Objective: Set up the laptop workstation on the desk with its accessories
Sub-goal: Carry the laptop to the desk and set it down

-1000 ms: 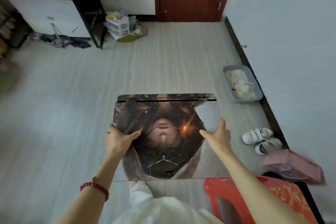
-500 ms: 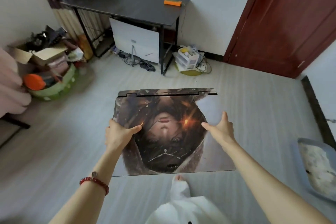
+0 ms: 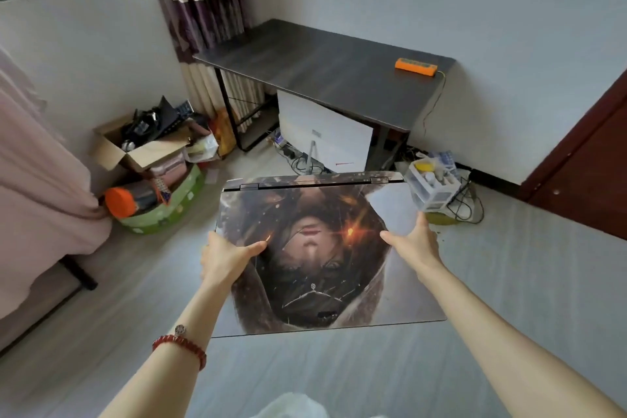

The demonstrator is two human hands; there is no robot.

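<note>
Now, held thing: a closed laptop [image 3: 315, 254] with a printed picture skin over its lid, carried flat above the floor, hinge edge away from the person, short of the desk.
Desk: a dark grey rectangular desk [image 3: 325, 71] with black metal legs, standing in the corner by the wall; its near edge runs on a slant well beyond the laptop's hinge edge.
Desk top: an orange power strip [image 3: 415, 67] lies at the desk's right end near the wall; the rest of the top shown is bare dark surface.
Under the desk: a white panel [image 3: 325, 132] leans there, with tangled cables on the floor at its foot.
Left of the desk: a striped curtain [image 3: 203, 10], then an open cardboard box [image 3: 146, 142] full of odds and ends and a green tub beside it.
Right of the desk: a small clear plastic drawer unit [image 3: 434, 185] on the floor, just beside the laptop's far right corner, and a dark red door beyond.
Open room: pale plank floor [image 3: 526, 265] lies between the laptop and the desk's front.
Left hand [image 3: 225, 258]: grips the laptop's left edge, thumb laid across the lid, fingers hidden beneath; a red bead bracelet [image 3: 181, 348] sits on the wrist.
Right hand [image 3: 412, 243]: grips the right part of the lid, thumb on top pointing inward, fingers hidden beyond it.
</note>
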